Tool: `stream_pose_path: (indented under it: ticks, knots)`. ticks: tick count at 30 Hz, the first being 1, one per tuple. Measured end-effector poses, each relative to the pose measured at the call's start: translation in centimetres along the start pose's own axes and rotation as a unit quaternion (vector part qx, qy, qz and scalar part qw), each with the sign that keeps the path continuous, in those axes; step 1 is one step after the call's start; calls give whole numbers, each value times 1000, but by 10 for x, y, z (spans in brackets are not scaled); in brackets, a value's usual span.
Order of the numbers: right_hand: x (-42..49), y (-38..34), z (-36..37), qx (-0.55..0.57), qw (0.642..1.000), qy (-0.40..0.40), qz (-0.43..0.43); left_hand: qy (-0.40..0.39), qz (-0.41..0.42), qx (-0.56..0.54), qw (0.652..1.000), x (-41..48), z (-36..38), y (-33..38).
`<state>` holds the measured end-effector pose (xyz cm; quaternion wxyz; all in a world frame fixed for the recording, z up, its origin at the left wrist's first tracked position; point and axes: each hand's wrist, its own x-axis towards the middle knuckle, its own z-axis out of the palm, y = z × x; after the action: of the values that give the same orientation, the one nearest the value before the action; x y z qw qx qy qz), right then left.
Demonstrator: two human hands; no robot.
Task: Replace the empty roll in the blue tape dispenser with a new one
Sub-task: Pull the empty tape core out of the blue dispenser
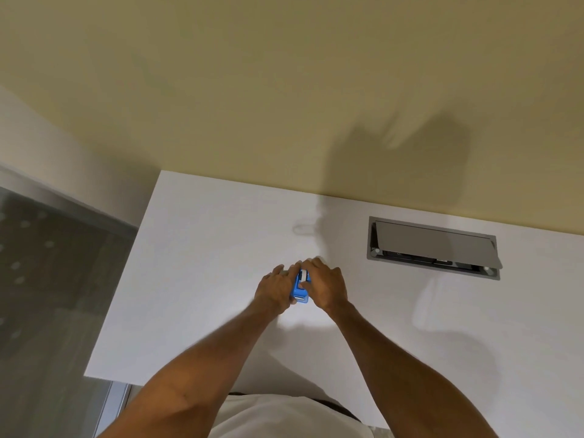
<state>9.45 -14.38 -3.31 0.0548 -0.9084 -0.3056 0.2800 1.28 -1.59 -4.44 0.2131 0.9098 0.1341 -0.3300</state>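
1. The broad white laminate desk (205, 279) is bearing the work; both forearms are reaching forward over it from the near edge.
2. The grey rectangular metal cable hatch (434, 248), recessed in the desk well to the right, is standing with its flap tilted up; dark fittings are showing inside, too small to identify.
3. The left hand (274, 290) is curling its fingers against the left flank of the dispenser, gripping it.
4. The right hand (324, 287) is pressing the right flank, fingers bent over the far end, thumb beside the roll.
5. The small blue plastic tape dispenser (299, 290) is sitting clamped between both hands, its long axis running away from the person, equally near each hand.
6. The white roll (304, 275) is showing in the dispenser's far well; whether spent or new cannot be told.
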Motion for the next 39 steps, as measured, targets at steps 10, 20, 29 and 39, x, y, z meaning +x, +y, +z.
stream_pose_path:
  ticks: [10, 20, 29, 39]
  knots:
    - [0, -1, 4, -110, 992, 23, -64, 15, 1, 7, 1000, -2, -1, -4]
    - [-10, 3, -2, 73, 996, 46, -8, -55, 12, -61, 997, -4, -6, -5]
    - [-28, -5, -21, 244, 963, 114, 28, 83, -29, -394, 915, -21, -40, 3]
    - [-52, -18, -23, 395, 906, 150, 24, -47, -47, -653, 755, -41, -50, 2]
